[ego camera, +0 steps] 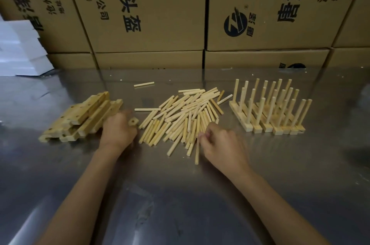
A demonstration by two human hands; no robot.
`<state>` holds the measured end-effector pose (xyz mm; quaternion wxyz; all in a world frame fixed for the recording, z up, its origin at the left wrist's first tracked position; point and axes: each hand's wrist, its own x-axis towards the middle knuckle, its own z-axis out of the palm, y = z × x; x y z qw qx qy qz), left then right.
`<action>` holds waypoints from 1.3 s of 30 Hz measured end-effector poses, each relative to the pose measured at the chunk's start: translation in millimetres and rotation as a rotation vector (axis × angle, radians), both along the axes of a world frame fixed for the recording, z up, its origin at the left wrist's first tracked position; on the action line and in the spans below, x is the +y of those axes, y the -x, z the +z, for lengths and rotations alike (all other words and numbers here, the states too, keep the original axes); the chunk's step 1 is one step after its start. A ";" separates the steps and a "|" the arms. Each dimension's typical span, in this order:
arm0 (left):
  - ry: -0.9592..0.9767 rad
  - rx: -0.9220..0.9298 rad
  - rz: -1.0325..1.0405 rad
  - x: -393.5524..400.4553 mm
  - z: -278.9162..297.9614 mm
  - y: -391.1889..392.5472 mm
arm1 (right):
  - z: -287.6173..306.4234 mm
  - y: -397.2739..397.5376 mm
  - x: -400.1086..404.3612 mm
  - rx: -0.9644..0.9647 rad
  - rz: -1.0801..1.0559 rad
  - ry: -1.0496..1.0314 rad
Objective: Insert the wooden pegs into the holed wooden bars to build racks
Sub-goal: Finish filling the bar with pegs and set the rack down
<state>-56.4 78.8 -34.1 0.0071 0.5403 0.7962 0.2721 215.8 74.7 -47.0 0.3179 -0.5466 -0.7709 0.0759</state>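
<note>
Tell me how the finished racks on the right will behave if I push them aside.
The racks probably tip easily: tall upright pegs on narrow bars. They likely slide readily on the smooth metal table. Being separate bars standing close, they may knock one another.

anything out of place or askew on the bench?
Mostly tidy. Two stray pegs lie apart from the peg pile: one far back, one at the pile's left edge. The holed bars are heaped crookedly. The finished racks stand upright.

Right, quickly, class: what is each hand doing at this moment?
Left hand: fingers curled round a holed wooden bar.
Right hand: fingers pinching a wooden peg.
</note>
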 end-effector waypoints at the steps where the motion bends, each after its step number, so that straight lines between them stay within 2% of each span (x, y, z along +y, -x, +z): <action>1: -0.060 -0.057 -0.002 -0.8 0.9 0.0 | -2.8 5.9 -1.9 0.012 0.026 -0.009; 5: -0.205 -0.267 0.011 -1.9 7.0 1.4 | -9.3 20.0 -0.8 0.079 0.038 -0.018; 10: -0.184 -0.538 0.046 -1.8 12.3 -6.4 | -11.7 23.6 2.4 0.128 0.100 -0.008; 14: -0.200 -0.887 0.072 -6.0 16.0 -10.0 | -7.4 31.4 8.0 0.061 0.090 -0.044; 17: -0.164 -1.187 -0.001 -11.9 18.6 -4.9 | -2.4 41.8 15.4 -0.023 0.015 0.015; 21: -0.151 -1.325 -0.109 -16.2 17.7 1.8 | 2.2 45.7 21.3 -0.057 -0.075 0.058; 24: -0.144 -1.525 -0.206 -15.0 16.8 2.7 | 8.9 37.9 24.8 0.141 -0.047 0.113; 27: -0.133 -1.586 -0.256 -11.7 17.6 -8.0 | 21.8 24.7 25.1 0.427 0.044 0.240; 30: -0.134 -1.644 -0.240 -2.3 21.7 -30.7 | 30.8 10.6 20.3 0.612 0.177 0.362; 34: -0.076 -1.583 -0.296 9.7 29.8 -71.8 | 31.7 -3.9 9.8 0.613 0.279 0.344; 37: -0.023 -1.371 -0.405 11.0 29.2 -95.4 | 30.6 -8.1 4.3 0.588 0.301 0.316; 39: 0.022 -1.319 -0.469 9.6 26.6 -105.4 | 30.1 -8.6 2.8 0.588 0.275 0.285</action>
